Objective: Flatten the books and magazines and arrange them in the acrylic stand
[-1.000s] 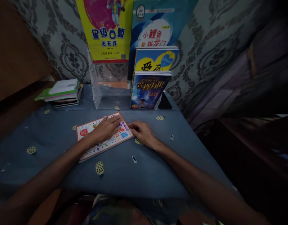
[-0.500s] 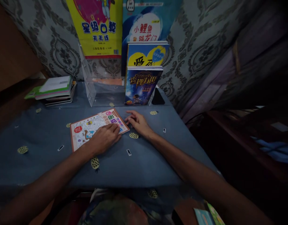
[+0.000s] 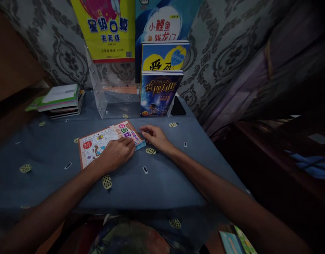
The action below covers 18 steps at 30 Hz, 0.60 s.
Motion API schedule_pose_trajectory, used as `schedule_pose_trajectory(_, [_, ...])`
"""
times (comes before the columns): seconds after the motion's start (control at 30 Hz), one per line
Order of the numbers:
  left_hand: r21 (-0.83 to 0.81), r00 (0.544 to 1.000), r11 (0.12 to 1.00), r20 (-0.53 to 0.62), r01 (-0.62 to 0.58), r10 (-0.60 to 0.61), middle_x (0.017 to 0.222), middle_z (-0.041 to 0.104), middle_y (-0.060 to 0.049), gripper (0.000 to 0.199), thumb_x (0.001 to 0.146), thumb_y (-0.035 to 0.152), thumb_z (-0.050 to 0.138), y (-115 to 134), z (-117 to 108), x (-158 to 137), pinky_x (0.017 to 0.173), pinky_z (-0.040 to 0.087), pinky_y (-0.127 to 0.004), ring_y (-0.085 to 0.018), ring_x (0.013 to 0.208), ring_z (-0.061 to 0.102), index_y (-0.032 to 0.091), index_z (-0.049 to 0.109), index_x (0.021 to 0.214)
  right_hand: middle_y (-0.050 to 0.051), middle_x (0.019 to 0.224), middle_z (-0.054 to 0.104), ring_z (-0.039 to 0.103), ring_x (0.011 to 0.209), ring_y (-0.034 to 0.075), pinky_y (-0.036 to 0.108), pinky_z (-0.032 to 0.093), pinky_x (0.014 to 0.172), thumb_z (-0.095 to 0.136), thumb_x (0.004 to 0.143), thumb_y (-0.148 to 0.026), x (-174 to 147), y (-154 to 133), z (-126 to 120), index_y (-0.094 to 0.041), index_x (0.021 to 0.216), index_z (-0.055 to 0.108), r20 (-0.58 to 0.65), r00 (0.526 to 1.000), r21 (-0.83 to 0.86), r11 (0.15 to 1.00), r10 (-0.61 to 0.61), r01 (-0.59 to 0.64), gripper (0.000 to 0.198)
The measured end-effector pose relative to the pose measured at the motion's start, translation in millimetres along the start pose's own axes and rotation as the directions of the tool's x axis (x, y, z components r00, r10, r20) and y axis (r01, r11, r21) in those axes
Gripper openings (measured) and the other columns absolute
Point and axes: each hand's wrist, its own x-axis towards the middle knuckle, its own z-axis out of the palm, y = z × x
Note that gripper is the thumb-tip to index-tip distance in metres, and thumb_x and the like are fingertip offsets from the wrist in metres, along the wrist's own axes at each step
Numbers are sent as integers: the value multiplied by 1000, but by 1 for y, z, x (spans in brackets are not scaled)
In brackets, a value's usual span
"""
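A thin picture book [image 3: 92, 153] with a brown-edged, illustrated cover lies slanted on the table. My left hand [image 3: 119, 152] rests on its lower right part, palm down, fingers stretched over the cover. At the book's right edge is my right hand [image 3: 155, 137], thumb and fingers bent around the raised edge of the cover. A strip of light blue shows under that lifted corner. The exact contact of the right fingertips is partly hidden.
Behind the book stands a clear acrylic rack [image 3: 112, 110] with several upright books, a dark blue one [image 3: 159, 95] in front. A dark phone-like slab [image 3: 178, 107] lies beside it. Stacked books [image 3: 59, 100] are at the left. A patterned cloth covers the table [image 3: 167, 187].
The cover's right corner has risen a little, exposing light blue beneath it. My right fingers have curled slightly at that edge. The left hand stays on the book; the view has shifted slightly.
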Motion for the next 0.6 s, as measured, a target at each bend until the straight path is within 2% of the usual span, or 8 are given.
schedule_pose_trajectory(0.2, [-100,999,994,-12,51,-53,112,71,-20,29,98,30,47,2,3,-2,86,54,-47,-34,103,67,14,71,103,3,90,69,53,66,12,26,45,63,67,83,-28,0,-5,-4,-17,108,74,87,995,-154,986,-41,55,29])
schedule_pose_trajectory(0.37, [-164,997,986,-54,40,-50,115,70,-18,30,99,37,50,-1,4,-5,91,52,-45,-33,107,66,17,70,108,2,98,63,55,75,15,28,48,70,84,71,-32,-2,-10,-12,-22,123,70,310,943,-272,940,-119,208,55])
schedule_pose_trajectory(0.5, [-101,999,995,-32,-1,-3,117,71,-16,32,101,34,46,-20,-1,-7,95,50,-44,-30,110,66,17,71,110,6,111,60,58,87,18,32,50,79,85,72,-26,-4,-14,-16,-23,124,70,417,897,-283,917,-147,282,54])
schedule_pose_trajectory(0.6, [37,994,993,0,111,-111,130,66,-15,34,102,35,45,-40,-7,-11,105,43,-49,-31,123,60,18,67,122,6,114,59,58,83,17,31,50,79,80,76,-21,-4,-15,-17,-23,122,70,426,896,-305,913,-124,272,47])
